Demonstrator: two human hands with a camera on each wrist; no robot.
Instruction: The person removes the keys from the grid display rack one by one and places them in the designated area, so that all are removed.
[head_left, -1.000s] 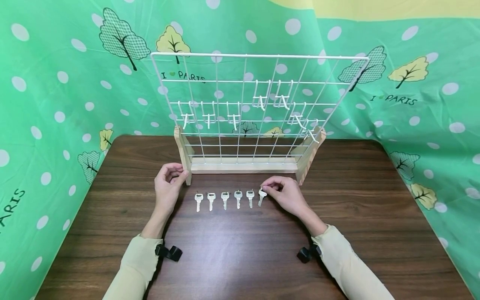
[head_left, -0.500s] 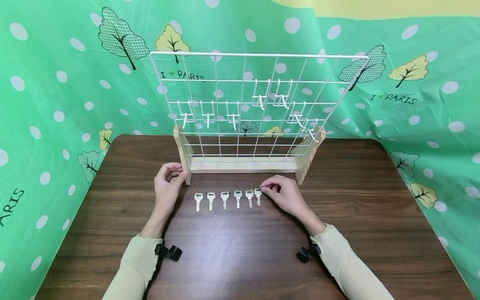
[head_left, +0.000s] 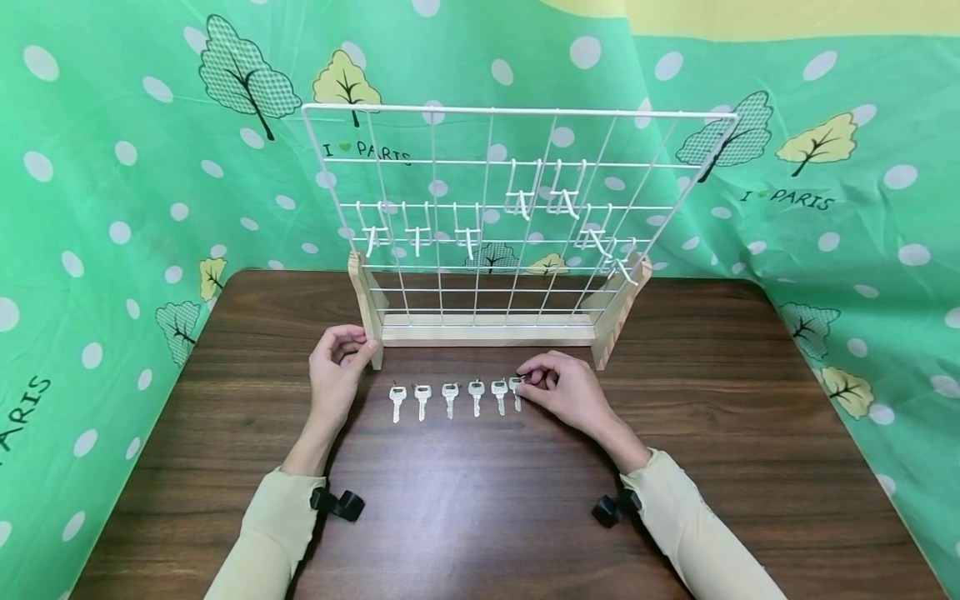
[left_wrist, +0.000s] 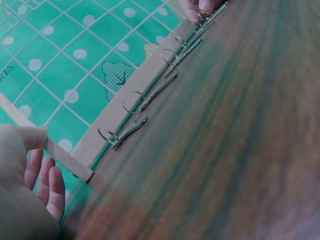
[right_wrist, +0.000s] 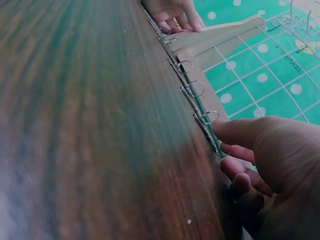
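In the head view, my left hand (head_left: pixel 333 373) holds the left wooden leg (left_wrist: pixel 65 156) of a white wire grid rack (head_left: pixel 487 337), its thumb lying against the wood. My right hand (head_left: pixel 573 390) is at the right end of a row of several silver keys (head_left: pixel 450 400). Its thumb touches the head of the end key (head_left: pixel 517 398), whose ring lies in the gap between thumb and index finger. The right wrist view shows that thumb (right_wrist: pixel 240 131) by the key, the fingers apart from it. Each key lies flat with a small ring standing up.
Several white hooks (head_left: pixel 467 233) hang on the grid, bearing nothing. The rack's right leg (head_left: pixel 621 312) stands just beyond my right hand. A dark wooden table (head_left: pixel 465 517) lies underneath, with a green patterned cloth (head_left: pixel 150 208) behind and around it.
The end key has shifted slightly left, closer to its neighbour, and straightened. My right thumb has come off its pinch and now lies over the key's head. The left hand has stayed put.
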